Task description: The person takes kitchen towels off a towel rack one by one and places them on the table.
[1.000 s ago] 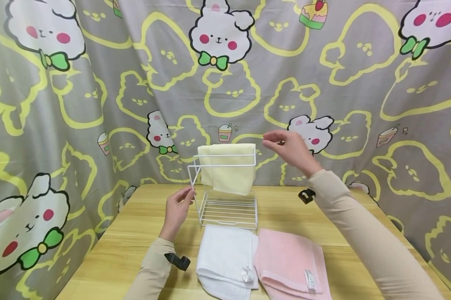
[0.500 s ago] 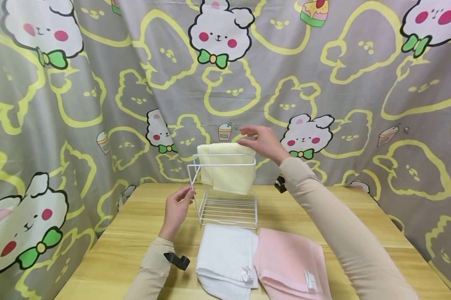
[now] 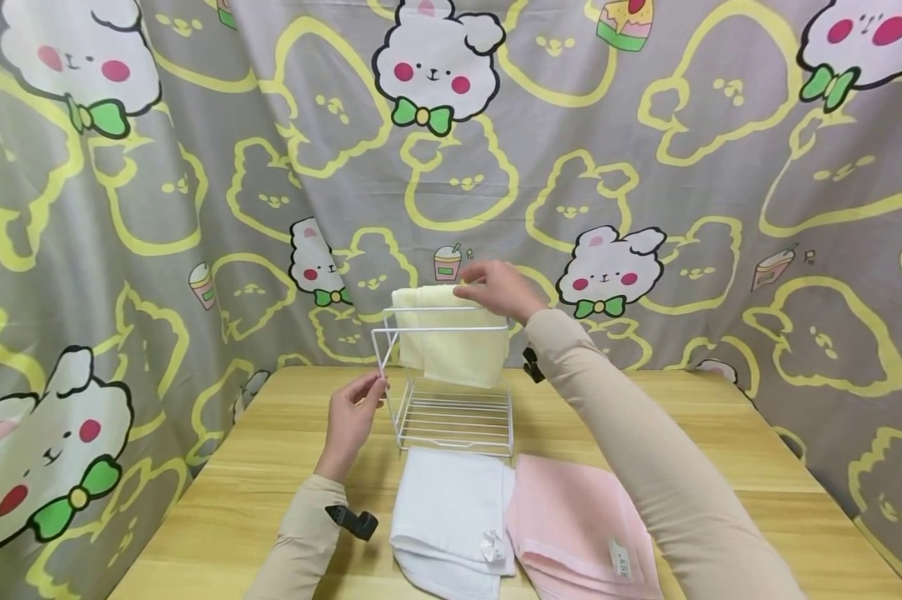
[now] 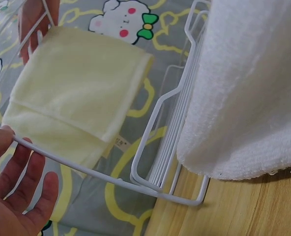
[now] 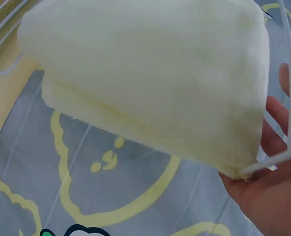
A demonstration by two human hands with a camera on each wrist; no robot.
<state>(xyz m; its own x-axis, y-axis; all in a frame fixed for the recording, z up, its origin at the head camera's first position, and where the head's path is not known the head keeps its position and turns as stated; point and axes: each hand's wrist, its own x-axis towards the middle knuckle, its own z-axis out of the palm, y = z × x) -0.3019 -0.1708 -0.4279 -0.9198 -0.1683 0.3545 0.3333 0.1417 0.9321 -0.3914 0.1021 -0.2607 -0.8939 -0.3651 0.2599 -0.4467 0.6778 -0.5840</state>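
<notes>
A pale yellow towel [image 3: 462, 354] hangs folded over the rear top bar of a white wire rack [image 3: 457, 423]. At the rack's left side my left hand [image 3: 352, 421] holds a slanted wire between thumb and fingers; the left wrist view shows this hand [image 4: 20, 189] at that wire too. My right hand [image 3: 499, 287] is at the towel's top edge, right of centre, its fingers extended above it. In the right wrist view, the fingers of this hand [image 5: 278, 182] spread past the wire, beside the folded edge of the towel [image 5: 150, 73].
A folded white towel [image 3: 451, 517] lies on the wooden table [image 3: 263, 467] in front of the rack. Right beside it is a folded pink towel [image 3: 571, 517] with a label. A grey curtain [image 3: 271, 92] with cartoon prints hangs behind the table.
My right hand has moved left, from beside the rack to the yellow towel's top edge. The left hand stays on the rack's wire, and the towels keep their places.
</notes>
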